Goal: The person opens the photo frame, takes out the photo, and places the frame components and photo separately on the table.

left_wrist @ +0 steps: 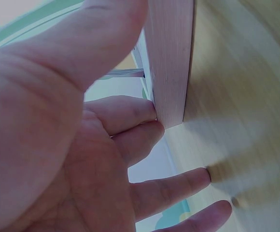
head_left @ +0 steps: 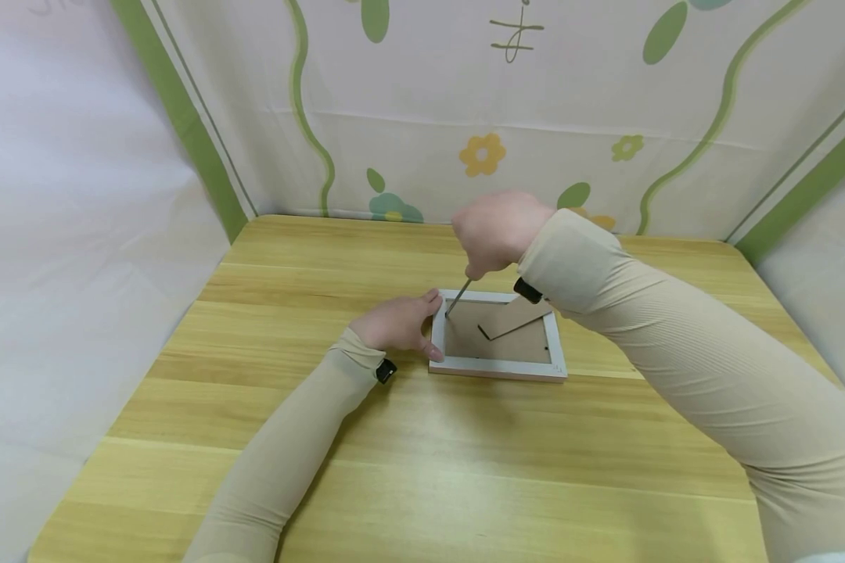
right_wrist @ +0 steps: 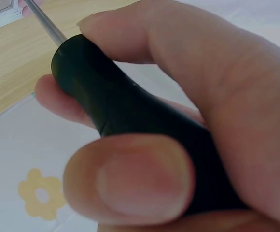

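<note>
A white picture frame (head_left: 496, 367) lies face down on the table, its brown backing board (head_left: 465, 336) and folding stand (head_left: 517, 317) facing up. My left hand (head_left: 397, 323) holds the frame's left end, thumb at the near corner and fingers at the far one. In the left wrist view, two fingertips touch the frame's edge (left_wrist: 171, 63) while the other fingers spread toward the tabletop. My right hand (head_left: 500, 231) grips a screwdriver by its dark handle (right_wrist: 125, 106). The metal shaft (head_left: 459, 295) slants down to the backing's inner edge, near the frame's far left corner.
The wooden table (head_left: 408, 469) has rounded far corners. Behind it hangs a white cloth (head_left: 422, 94) printed with flowers and green vines, and pale cloth walls flank both sides. Black straps (head_left: 386, 371) sit at both wrists.
</note>
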`<state>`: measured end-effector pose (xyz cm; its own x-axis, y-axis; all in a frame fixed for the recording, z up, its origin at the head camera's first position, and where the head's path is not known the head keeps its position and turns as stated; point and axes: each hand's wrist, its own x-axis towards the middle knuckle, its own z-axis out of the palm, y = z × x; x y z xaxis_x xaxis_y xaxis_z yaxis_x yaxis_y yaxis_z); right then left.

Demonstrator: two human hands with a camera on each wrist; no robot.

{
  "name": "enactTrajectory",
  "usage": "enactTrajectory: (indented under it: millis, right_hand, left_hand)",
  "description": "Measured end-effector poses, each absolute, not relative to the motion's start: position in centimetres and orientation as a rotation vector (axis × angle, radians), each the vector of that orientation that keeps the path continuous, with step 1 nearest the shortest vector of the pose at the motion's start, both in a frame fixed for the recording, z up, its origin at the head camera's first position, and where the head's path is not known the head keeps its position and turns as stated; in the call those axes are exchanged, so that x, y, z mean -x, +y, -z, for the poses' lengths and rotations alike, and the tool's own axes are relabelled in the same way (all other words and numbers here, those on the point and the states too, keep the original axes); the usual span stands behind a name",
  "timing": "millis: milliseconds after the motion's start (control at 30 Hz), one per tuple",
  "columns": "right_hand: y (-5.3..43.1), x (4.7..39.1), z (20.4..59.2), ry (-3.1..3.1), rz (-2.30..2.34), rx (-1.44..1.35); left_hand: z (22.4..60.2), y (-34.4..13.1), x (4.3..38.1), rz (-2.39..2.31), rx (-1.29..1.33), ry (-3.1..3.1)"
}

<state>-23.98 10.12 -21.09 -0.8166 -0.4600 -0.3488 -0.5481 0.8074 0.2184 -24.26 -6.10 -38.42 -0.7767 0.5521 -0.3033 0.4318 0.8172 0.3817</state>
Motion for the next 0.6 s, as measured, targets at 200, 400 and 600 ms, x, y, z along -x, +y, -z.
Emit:
enactTrajectory:
  millis: [200, 400, 600]
  right_hand:
    - [9.92, 23.83, 21.01, 2.716, -0.468, 0.784]
    - [9.76, 23.70, 20.96, 2.712, -0.480, 0.788]
    - [9.69, 23.64, 20.88, 2.714, -0.481, 0.793]
  left_hand:
    - [38.38, -6.04, 24.24, -0.425, -0.737, 2.593]
    - [38.37, -5.99, 24.19, -0.414, -0.742, 2.598]
    - [38.32, -5.93, 24.17, -0.405, -0.737, 2.596]
